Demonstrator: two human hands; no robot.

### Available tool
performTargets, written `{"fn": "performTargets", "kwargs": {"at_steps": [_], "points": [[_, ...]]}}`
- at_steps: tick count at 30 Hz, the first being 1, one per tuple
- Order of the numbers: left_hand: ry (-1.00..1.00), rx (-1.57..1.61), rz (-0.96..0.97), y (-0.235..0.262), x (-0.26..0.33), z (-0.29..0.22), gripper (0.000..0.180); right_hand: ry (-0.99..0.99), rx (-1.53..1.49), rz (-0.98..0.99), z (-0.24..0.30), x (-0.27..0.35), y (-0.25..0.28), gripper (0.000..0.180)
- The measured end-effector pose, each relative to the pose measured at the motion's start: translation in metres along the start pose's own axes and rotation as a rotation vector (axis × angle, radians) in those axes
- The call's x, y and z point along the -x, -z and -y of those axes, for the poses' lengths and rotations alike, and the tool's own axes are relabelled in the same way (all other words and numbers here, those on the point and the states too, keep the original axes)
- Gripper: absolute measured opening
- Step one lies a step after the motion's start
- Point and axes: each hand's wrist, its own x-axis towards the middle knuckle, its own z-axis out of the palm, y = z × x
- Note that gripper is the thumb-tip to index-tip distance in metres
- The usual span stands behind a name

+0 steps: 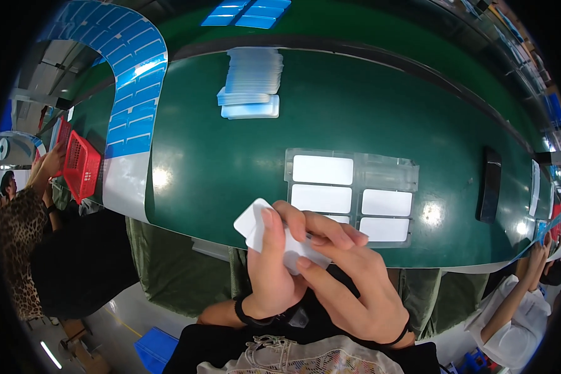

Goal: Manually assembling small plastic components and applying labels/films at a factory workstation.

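Cards (292,250), white: probably light, stiff, slick; take by edges. Left grip (270,279) clasping them; right grip (364,296) touching, closure unclear.

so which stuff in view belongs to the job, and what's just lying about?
Likely in the job:
- white pieces held in the left hand, right hand touching them
- clear tray with similar pieces
- pale stack beyond

Likely just lying about:
- long black object, right
- red basket, left
- blue strip, untouched; link unclear
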Motion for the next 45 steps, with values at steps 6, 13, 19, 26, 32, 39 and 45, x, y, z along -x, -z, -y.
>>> {"fn": "performTargets", "kwargs": {"at_steps": [6,13,19,26,32,39,45], "points": [[0.121,0.034,0.003,-0.004,0.004,0.002,0.052,0.088,0.009,-0.053,-0.015,0.002,0.0,0.037],[0.168,-0.212,0.071,0.005,0.011,-0.001,0.031,0.191,0.296,-0.531,-0.028,-0.001,-0.017,0.032],[0.111,-0.402,0.143,0.006,0.022,0.008,0.023,0.107,0.15,-0.051,-0.023,-0.007,0.001,0.056],[0.324,-0.476,0.335,0.017,0.006,-0.025,0.038,0.042,0.127,-0.053,-0.028,-0.006,-0.003,0.066],[0.324,-0.686,0.503,0.039,-0.006,-0.041,0.027,0.047,-0.058,0.138,-0.029,-0.009,0.012,0.083],[-0.194,-0.42,0.245,0.028,0.007,0.003,0.023,-0.19,-0.203,-0.099,-0.025,-0.012,-0.005,0.068],[-0.378,-0.645,0.271,0.028,0.001,-0.013,0.029,-0.198,-0.178,-0.19,-0.012,-0.023,0.003,0.043]]}}
